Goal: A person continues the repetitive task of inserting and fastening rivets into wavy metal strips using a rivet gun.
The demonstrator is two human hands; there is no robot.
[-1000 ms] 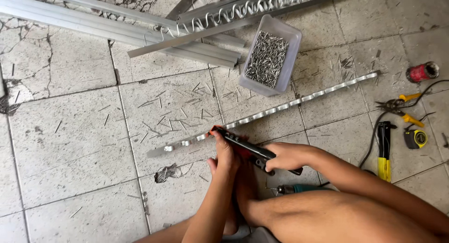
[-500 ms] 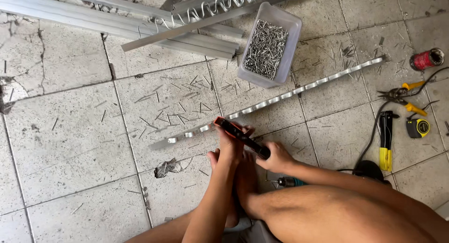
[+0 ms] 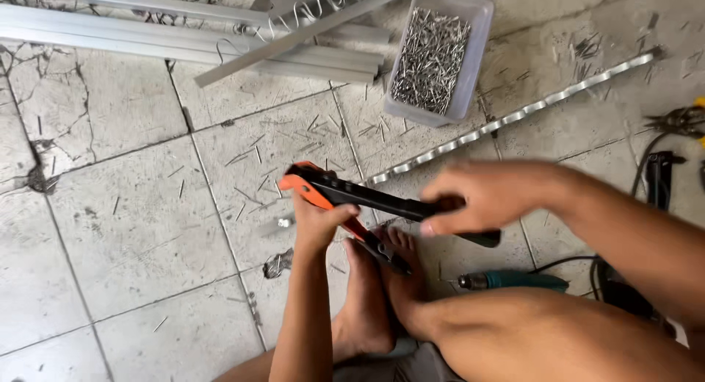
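Head view: left hand [image 3: 317, 222] wrapped round riveter [image 3: 367, 202] at centre, orange handle; right hand [image 3: 488, 197] at 3 o'clock clasping black handle. Handles spread, likely mid-rivet; next, squeezing together over perforated strip [image 3: 514, 117] at 1 o'clock.

Open floor [image 3: 110, 228] is found to the left of the hands, strewn only with small loose nails, so passage there is unhindered. Ahead, the way is barred by the clear tub of nails [image 3: 439, 53] and the stacked metal rails [image 3: 183, 40]. To the right, the perforated metal strip [image 3: 514, 119] lies diagonally, and the teal drill [image 3: 514, 281] and dark cables [image 3: 646, 169] crowd the space beside the legs.
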